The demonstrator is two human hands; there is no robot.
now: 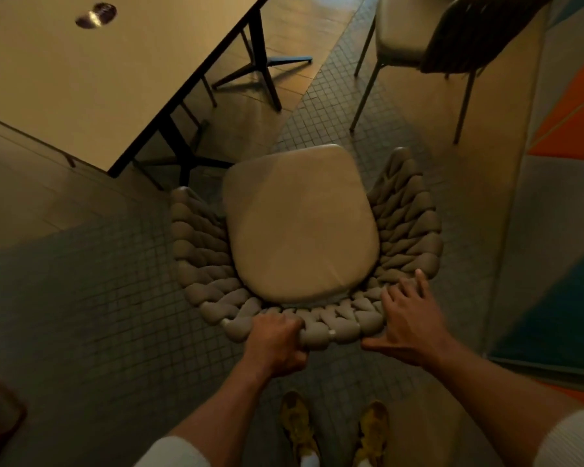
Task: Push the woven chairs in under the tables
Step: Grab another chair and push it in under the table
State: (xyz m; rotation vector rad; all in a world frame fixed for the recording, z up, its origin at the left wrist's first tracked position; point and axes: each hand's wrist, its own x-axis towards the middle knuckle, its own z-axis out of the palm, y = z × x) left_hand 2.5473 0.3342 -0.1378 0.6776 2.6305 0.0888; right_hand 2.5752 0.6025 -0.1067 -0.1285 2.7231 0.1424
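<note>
With the woven chair (pixel 300 224) just off the table's (pixel 81 79) near corner, not yet under it, the left hand (pixel 277 345) clenched round its back rim and the right hand (pixel 408 318) spread flat-fingered there, turn it square, then push evenly.

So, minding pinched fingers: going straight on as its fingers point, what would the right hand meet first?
Probably the side weave of the woven chair, just ahead of the right hand; the seat cushion lies left of that line.
</note>
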